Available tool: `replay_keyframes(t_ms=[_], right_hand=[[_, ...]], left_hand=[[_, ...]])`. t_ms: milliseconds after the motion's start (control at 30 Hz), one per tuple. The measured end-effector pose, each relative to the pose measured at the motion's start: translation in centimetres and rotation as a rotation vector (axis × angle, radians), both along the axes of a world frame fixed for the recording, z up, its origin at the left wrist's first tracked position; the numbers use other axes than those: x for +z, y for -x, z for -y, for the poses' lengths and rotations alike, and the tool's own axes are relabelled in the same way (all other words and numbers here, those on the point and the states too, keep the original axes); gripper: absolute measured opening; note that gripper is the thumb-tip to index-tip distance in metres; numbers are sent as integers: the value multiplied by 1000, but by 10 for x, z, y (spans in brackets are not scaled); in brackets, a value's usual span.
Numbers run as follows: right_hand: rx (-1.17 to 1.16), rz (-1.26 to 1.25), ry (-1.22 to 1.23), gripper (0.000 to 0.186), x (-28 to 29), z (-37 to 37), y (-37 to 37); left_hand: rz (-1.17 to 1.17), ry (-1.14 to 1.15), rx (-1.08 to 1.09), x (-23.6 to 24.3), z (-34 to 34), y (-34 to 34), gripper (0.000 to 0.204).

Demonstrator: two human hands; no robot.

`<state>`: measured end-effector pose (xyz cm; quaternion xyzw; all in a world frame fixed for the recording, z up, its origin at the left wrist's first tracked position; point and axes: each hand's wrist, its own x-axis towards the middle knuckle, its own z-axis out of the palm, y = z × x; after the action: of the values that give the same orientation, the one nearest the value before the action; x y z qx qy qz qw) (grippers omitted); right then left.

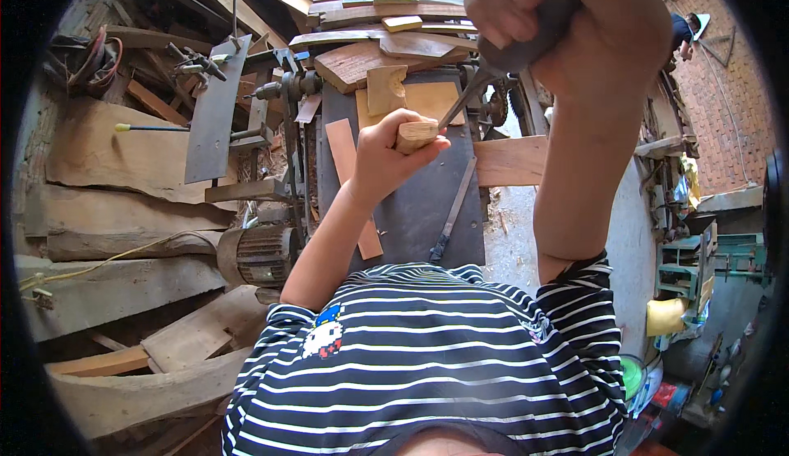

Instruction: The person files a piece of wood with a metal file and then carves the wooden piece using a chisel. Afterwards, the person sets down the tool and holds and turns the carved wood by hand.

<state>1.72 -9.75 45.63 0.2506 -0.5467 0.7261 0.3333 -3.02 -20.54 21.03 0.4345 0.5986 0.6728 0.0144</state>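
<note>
My left hand is closed round a small block of light wood, its pale end showing above the fingers. High on the right and close to the camera, my right hand grips the dark handle of a hand tool with a narrow metal shaft. That shaft slants down to the wood, its tip at or just beside the block by my left fingertips; whether it is a file or a chisel I cannot tell. Below both hands lies a dark workbench top, bearing a long flat file-like tool with a dark handle.
A thin wooden strip and a notched board piece lie on the bench. Stacked planks stand behind. To the left are a motor, a metal plate and large slabs. Another person is far right.
</note>
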Motion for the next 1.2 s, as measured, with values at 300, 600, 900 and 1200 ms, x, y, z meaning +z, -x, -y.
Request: replay_keyframes(t_ms=[300, 600, 900, 1200], right_hand=[[-38, 413, 55, 7, 20, 1, -19], [349, -59, -129, 13, -7, -20, 7], [305, -75, -220, 5, -2, -39, -12], [341, 4, -181, 5, -5, -51, -8]], left_hand=[[45, -115, 76, 1, -12, -14, 29], [-64, -10, 44, 7, -10, -15, 32], [119, -149, 10, -10, -16, -21, 44], [98, -342, -16, 23, -23, -28, 41]])
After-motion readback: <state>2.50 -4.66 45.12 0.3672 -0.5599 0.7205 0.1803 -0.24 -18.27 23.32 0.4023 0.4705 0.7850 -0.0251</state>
